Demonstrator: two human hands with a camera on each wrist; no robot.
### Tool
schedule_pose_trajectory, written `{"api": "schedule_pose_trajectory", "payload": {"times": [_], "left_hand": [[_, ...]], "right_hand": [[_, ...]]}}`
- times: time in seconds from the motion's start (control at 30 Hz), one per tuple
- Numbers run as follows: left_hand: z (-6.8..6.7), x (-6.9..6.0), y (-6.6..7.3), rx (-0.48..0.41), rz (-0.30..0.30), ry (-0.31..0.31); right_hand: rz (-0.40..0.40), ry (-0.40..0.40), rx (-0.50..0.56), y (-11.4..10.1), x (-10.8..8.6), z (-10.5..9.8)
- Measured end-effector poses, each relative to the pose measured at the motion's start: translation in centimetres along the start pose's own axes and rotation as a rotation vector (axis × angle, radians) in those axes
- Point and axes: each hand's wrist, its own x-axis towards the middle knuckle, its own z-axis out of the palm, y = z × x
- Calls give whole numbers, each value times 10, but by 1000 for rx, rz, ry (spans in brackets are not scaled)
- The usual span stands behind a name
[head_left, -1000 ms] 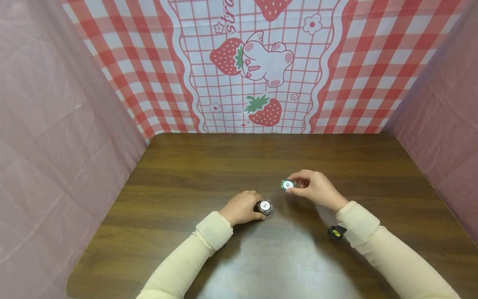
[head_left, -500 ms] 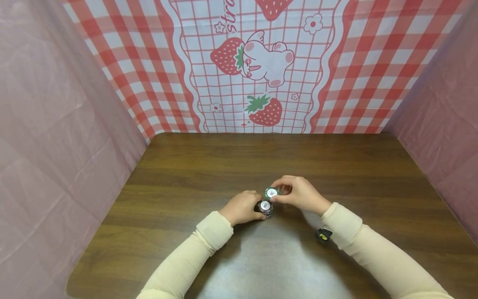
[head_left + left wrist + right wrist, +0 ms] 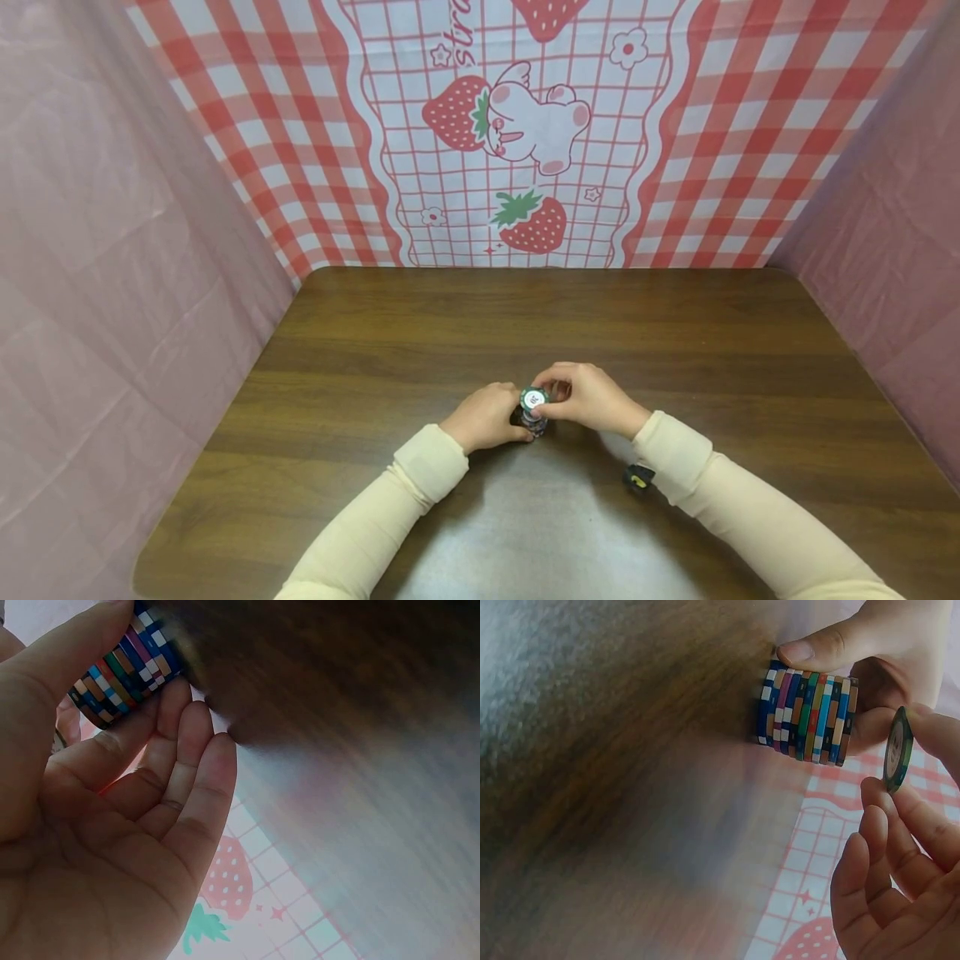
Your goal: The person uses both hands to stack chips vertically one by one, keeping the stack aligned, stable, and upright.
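A stack of multicoloured poker chips (image 3: pixel 536 427) stands on the table. My left hand (image 3: pixel 483 417) grips its side between thumb and fingers. Blue, purple, green, red and tan edges of the stack show in the left wrist view (image 3: pixel 127 667) and in the right wrist view. Between thumb and fingertips, my right hand (image 3: pixel 592 400) pinches one green poker chip (image 3: pixel 534 401) with a white centre. This chip is just above the stack, covering most of its top in the head view; a gap separates the two in the right wrist view.
The brown wooden table (image 3: pixel 360 317) has rounded corners. A red-and-white checked strawberry cloth (image 3: pixel 525 167) hangs behind it. Pink curtains (image 3: pixel 112 292) flank both sides. A black wrist device (image 3: pixel 639 477) hangs below the right cuff.
My right hand has carried the green poker chip leftward and nearer to me, from beside the stack to over it. The left hand and the stack have stayed in place.
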Motion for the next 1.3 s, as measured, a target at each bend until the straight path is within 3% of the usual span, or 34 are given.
{"api": "schedule_pose_trajectory", "payload": {"times": [0.6, 1.3], "left_hand": [[0, 0, -1, 1, 43, 18], [-1, -1, 0, -12, 37, 9]], "right_hand": [[-64, -15, -20, 3, -1, 9], [-54, -29, -62, -1, 0, 11]]}}
